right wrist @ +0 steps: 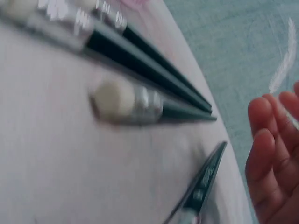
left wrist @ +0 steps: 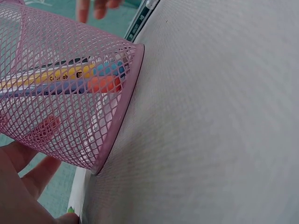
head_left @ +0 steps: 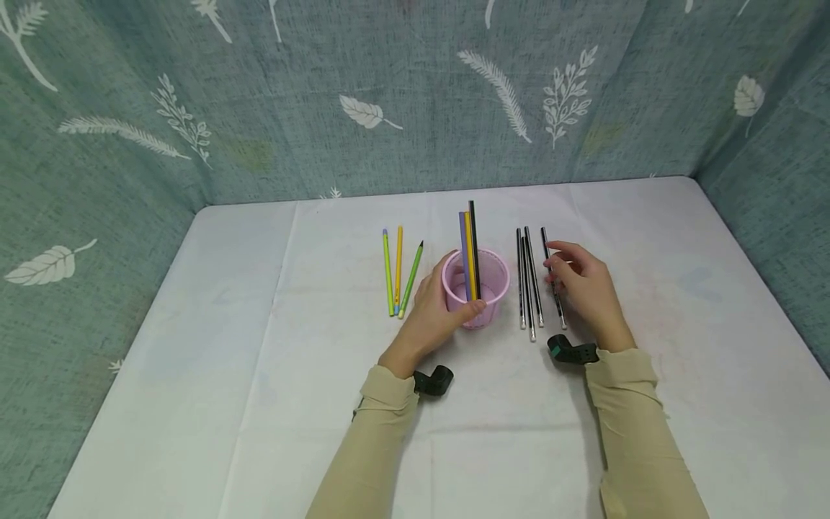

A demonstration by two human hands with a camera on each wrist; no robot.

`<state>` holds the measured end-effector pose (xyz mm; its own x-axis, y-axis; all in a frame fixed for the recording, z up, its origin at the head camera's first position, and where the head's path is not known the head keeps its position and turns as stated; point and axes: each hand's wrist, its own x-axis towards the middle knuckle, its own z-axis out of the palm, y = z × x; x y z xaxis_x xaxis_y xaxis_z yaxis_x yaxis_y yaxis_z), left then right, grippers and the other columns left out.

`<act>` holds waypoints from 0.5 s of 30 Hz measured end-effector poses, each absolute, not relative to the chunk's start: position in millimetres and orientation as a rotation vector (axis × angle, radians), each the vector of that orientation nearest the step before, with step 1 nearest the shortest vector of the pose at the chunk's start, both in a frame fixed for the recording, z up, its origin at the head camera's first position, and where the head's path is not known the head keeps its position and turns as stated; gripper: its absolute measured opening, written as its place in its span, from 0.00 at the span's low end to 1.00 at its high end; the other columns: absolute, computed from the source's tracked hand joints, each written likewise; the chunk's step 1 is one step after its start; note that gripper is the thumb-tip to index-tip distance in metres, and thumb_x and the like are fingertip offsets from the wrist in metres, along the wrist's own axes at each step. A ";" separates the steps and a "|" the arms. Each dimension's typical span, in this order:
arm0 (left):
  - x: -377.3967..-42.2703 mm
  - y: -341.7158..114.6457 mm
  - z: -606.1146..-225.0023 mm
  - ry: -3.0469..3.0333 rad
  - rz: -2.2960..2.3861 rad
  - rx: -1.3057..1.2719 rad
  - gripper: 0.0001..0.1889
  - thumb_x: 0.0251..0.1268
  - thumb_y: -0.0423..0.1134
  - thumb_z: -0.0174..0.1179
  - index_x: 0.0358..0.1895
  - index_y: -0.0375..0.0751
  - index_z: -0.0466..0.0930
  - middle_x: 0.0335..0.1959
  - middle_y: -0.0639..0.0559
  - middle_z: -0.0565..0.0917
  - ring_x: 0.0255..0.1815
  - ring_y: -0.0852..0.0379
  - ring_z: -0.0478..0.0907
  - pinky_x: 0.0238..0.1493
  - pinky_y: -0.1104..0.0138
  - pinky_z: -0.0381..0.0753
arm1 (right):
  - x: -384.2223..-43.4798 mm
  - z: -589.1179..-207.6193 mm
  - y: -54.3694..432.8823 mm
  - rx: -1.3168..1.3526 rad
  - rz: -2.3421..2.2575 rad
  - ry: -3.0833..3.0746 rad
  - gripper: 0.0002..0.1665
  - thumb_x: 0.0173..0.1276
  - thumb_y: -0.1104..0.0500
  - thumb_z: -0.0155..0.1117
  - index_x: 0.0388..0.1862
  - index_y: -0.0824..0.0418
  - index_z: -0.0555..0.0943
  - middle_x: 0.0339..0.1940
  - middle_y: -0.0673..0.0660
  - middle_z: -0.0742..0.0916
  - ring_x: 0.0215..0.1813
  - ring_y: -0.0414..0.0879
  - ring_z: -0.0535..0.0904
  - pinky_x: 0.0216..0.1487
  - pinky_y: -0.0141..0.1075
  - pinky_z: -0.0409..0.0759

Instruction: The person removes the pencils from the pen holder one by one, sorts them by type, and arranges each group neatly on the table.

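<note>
My left hand [head_left: 433, 308] holds a pink mesh pencil cup [head_left: 496, 277] around its side, thumb at the front. Three pencils stand in the cup: a purple one [head_left: 464, 249], a yellow one [head_left: 470, 249] and a black one [head_left: 475, 245]. Through the mesh in the left wrist view, the eraser ends, one red [left wrist: 103, 84] and one blue [left wrist: 110, 69], point to the cup's base. Over a single black pencil [head_left: 558, 304] at the right hovers my right hand [head_left: 586, 285], fingers loosely bent. In the right wrist view nothing lies between its thumb and fingers, and that pencil [right wrist: 205, 179] lies apart below.
Several black pencils [head_left: 521, 281] with white erasers lie side by side just right of the cup. Left of it lie two green pencils [head_left: 389, 274] and a yellow pencil [head_left: 398, 263]. A white cloth covers the table [head_left: 311, 432]; a leaf-patterned curtain [head_left: 415, 158] hangs behind.
</note>
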<state>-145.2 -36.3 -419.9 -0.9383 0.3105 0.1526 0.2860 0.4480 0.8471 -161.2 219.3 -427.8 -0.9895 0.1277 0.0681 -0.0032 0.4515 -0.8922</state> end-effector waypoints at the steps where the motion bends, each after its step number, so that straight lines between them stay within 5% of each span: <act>1: -145.1 -36.7 -420.0 2.647 1.546 0.547 0.46 0.41 0.73 0.53 0.66 0.64 0.48 0.54 0.63 0.69 0.58 0.61 0.59 0.56 0.57 0.59 | -164.4 -435.0 219.7 -0.077 1.604 -2.528 0.22 0.66 0.44 0.49 0.57 0.47 0.72 0.41 0.53 0.81 0.35 0.45 0.78 0.29 0.33 0.75; 6: -144.7 -38.5 -421.7 2.628 1.552 0.521 0.47 0.42 0.70 0.56 0.67 0.64 0.45 0.55 0.59 0.69 0.57 0.59 0.60 0.55 0.57 0.62 | -172.4 -452.4 216.4 0.107 1.713 -2.347 0.23 0.64 0.41 0.51 0.56 0.45 0.73 0.43 0.51 0.82 0.42 0.43 0.78 0.40 0.32 0.76; 15: -145.3 -38.7 -420.5 2.594 1.593 0.539 0.46 0.46 0.72 0.50 0.68 0.61 0.44 0.58 0.53 0.66 0.58 0.55 0.63 0.55 0.56 0.64 | -136.3 -376.3 174.9 0.399 1.937 -2.398 0.23 0.68 0.57 0.50 0.61 0.62 0.67 0.54 0.59 0.77 0.56 0.49 0.70 0.56 0.40 0.67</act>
